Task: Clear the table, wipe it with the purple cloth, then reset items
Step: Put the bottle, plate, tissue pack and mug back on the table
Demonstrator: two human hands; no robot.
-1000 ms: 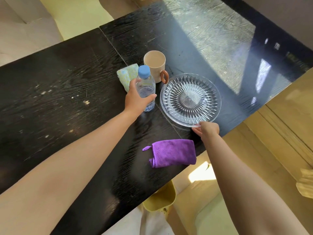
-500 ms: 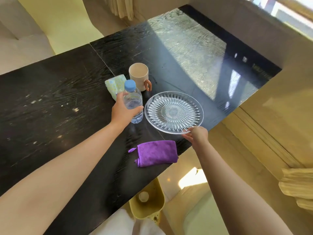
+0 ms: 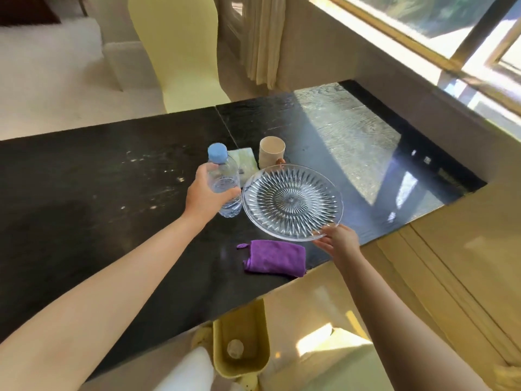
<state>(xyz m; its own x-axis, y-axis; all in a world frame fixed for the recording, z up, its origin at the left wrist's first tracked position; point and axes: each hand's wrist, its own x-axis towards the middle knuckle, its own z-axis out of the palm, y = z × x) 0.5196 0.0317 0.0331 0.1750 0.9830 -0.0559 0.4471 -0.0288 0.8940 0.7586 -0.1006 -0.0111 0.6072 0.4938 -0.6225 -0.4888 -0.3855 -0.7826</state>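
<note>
My left hand (image 3: pixel 207 196) grips a clear water bottle (image 3: pixel 225 183) with a blue cap, held upright just above the black table (image 3: pixel 84 193). A ribbed clear glass plate (image 3: pixel 292 201) is raised off the table, pinched at its near rim by my right hand (image 3: pixel 338 241). The folded purple cloth (image 3: pixel 275 258) lies on the table by the near edge, below the plate. Behind the plate stand a beige mug (image 3: pixel 271 151) with a brown handle and a pale green sponge (image 3: pixel 245 162), partly hidden by the bottle.
A yellow chair back (image 3: pixel 180 52) stands across the table. A window sill (image 3: pixel 423 60) runs along the right. Below the near edge sits a yellow bin (image 3: pixel 239 348). White crumbs speckle the table's left half. Sunlight glares on the right end.
Both hands have lifted their items: the bottle and the glass plate have risen off the table. My head has tilted up, showing the chair and window.
</note>
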